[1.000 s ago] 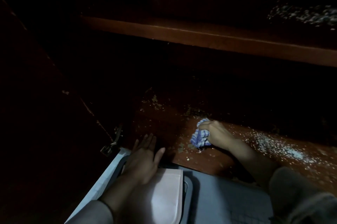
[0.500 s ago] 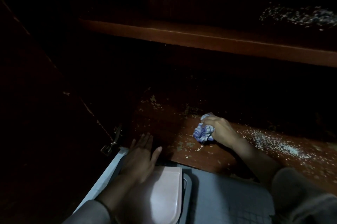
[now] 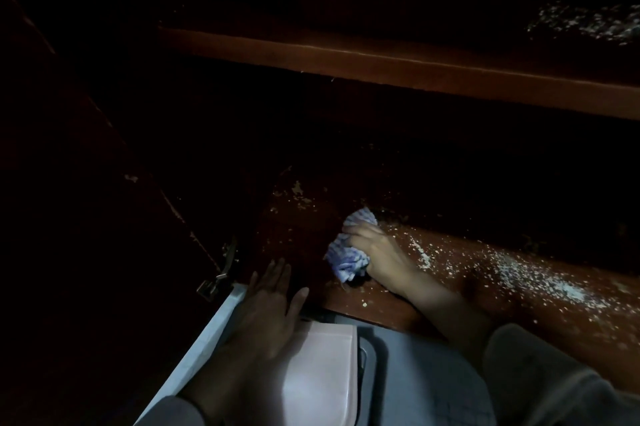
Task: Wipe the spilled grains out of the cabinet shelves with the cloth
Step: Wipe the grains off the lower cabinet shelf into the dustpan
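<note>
My right hand [image 3: 377, 252] grips a crumpled blue-and-white checked cloth [image 3: 348, 257] and presses it on the lower cabinet shelf [image 3: 374, 307], near its left end. White spilled grains [image 3: 530, 278] lie scattered along that shelf to the right of the hand. More grains [image 3: 585, 23] sit on the upper shelf [image 3: 398, 63] at the far right. My left hand [image 3: 273, 304] lies flat with spread fingers at the front edge of the lower shelf, over a pale pink dustpan [image 3: 318, 380].
The open cabinet door [image 3: 104, 200] stands dark on the left, with a metal hinge [image 3: 218, 276] at its base. A light grey floor [image 3: 415, 380] shows below the shelf. The back of the cabinet is too dark to make out.
My right hand has slid the cloth a little back and to the left across the lower shelf. The left hand stays on the dustpan.
</note>
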Available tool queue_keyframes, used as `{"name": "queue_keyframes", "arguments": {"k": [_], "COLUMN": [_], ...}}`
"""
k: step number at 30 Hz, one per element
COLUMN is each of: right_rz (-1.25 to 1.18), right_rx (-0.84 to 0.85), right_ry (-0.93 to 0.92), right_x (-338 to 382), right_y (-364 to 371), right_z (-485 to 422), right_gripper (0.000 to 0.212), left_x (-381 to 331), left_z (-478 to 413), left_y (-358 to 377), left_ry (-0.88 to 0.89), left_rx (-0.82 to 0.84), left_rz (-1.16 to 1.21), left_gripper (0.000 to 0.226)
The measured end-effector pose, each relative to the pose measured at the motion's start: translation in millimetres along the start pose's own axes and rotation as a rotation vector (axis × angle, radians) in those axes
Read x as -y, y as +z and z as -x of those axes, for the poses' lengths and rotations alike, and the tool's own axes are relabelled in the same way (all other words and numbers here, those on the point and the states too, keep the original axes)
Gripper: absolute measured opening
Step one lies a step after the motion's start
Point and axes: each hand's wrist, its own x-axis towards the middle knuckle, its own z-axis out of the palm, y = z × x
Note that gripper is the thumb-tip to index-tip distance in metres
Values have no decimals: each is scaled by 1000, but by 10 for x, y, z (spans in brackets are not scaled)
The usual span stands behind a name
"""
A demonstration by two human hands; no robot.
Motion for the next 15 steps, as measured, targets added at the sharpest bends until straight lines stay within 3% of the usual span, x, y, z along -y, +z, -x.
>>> {"name": "queue_keyframes", "arguments": {"k": [7, 12, 15], "right_rz": [-45, 44, 209], "right_rx": [132, 63, 262], "right_ry": [21, 10, 70], "right_x": [329, 421, 391], "right_y": [390, 505, 580], "right_z": [-770, -1279, -1426], "right_gripper": [49, 47, 47], "left_x": [33, 130, 226], "left_z": [-80, -103, -104], "left_y": [26, 52, 46], "left_ry": [-71, -56, -62], "left_rx": [-12, -21, -13], "left_rz": [106, 86, 84], "left_gripper": [65, 66, 75]}}
